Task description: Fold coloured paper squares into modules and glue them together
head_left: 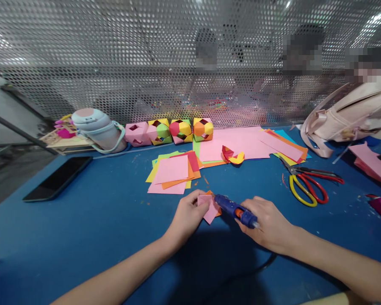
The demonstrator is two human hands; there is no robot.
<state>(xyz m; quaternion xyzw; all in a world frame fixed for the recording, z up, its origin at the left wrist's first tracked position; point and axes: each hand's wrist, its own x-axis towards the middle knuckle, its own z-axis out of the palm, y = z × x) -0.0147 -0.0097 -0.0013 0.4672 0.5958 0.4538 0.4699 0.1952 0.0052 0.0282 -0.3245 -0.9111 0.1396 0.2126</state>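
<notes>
Between its thumb and fingers, my left hand (pixel 189 214) pinches a folded pink and orange paper piece (pixel 210 214) just above the blue table. My right hand (pixel 266 222) is wrapped round a blue hot glue gun (pixel 230 206), its nozzle close to the top right of the paper; whether it touches I cannot tell. Behind my left hand lies a pile of coloured paper squares (pixel 173 169) in pink, orange, red, yellow and green. A red and yellow folded paper piece (pixel 232 156) rests farther back, at the edge of the larger pink sheets (pixel 235 142).
Several folded paper balls (pixel 180 131) line the mesh screen (pixel 130 63). A grey-blue bottle (pixel 98 129) and phone (pixel 59 178) are left; scissors (pixel 303 186), a beige backpack (pixel 355 112) and pink paper strips (pixel 373 163) right. A black cord (pixel 257 270) runs below my right hand.
</notes>
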